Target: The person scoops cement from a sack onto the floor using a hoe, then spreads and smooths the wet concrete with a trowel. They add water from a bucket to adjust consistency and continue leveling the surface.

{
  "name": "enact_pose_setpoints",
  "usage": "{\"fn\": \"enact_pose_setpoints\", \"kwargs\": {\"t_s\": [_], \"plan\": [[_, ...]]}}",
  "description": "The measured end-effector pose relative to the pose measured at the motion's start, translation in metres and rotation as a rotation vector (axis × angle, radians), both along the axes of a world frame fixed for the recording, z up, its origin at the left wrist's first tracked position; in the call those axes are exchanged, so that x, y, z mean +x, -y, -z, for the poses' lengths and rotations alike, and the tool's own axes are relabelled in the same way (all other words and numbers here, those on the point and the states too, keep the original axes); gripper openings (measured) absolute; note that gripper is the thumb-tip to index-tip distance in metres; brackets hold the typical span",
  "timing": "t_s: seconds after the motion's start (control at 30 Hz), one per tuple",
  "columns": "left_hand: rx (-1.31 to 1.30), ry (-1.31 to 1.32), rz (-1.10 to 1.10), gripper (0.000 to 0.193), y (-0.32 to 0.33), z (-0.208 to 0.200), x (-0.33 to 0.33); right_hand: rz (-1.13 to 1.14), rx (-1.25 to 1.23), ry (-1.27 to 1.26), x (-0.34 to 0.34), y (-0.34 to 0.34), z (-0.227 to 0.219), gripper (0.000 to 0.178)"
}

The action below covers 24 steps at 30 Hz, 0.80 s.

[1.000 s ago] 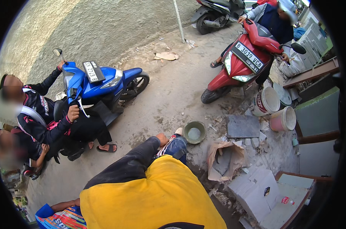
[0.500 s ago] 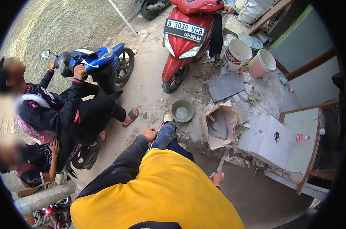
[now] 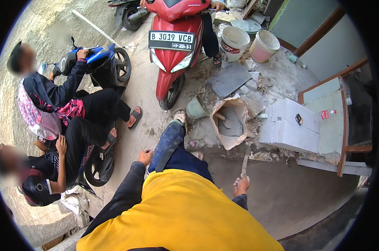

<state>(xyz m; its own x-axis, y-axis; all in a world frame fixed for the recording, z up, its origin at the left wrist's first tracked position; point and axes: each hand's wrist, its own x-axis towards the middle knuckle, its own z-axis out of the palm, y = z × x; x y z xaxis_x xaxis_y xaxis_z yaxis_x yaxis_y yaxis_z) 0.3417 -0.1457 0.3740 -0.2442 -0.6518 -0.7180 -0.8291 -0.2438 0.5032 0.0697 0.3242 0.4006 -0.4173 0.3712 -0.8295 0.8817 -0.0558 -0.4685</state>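
My right hand (image 3: pixel 241 185) is closed around the lower end of a narrow, grey-coated tool (image 3: pixel 244 165), whose tip points away from me. Beyond the tip stands an open paper sack (image 3: pixel 219 134) with grey powder and a pale handle-like piece inside. My left hand (image 3: pixel 146 156) is beside my bent leg. Its fingers are curled, and whatever they may hold is hidden. By my front foot (image 3: pixel 180 116), a grey-green bucket (image 3: pixel 196 108) leans tilted, its mouth turned to the right.
A red motorbike (image 3: pixel 175 54) with a rider faces me ahead. At left, two people sit on a blue motorbike (image 3: pixel 98 56). Two pails (image 3: pixel 234 43), a grey slab (image 3: pixel 230 79) and rubble lie beyond the sack. White blocks (image 3: pixel 289 125) are stacked at right, beside a step edge.
The bucket has gone from upright to tilted beside my foot. My left hand has moved off my knee toward me. My view has shifted, and the riders at left sit differently.
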Motion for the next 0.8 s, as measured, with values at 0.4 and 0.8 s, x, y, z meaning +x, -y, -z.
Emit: {"fn": "enact_pose_setpoints", "kwargs": {"t_s": [0.4, 0.8], "plan": [[-0.013, 0.023, 0.166, 0.043, -0.042, -0.003, 0.105, 0.112, -0.120, -0.061, 0.031, -0.048, 0.019, 0.025], [0.185, -0.203, -0.061, 0.024, -0.002, -0.029, 0.022, 0.052, -0.126, -0.068, 0.037, -0.021, 0.015, 0.013]]}}
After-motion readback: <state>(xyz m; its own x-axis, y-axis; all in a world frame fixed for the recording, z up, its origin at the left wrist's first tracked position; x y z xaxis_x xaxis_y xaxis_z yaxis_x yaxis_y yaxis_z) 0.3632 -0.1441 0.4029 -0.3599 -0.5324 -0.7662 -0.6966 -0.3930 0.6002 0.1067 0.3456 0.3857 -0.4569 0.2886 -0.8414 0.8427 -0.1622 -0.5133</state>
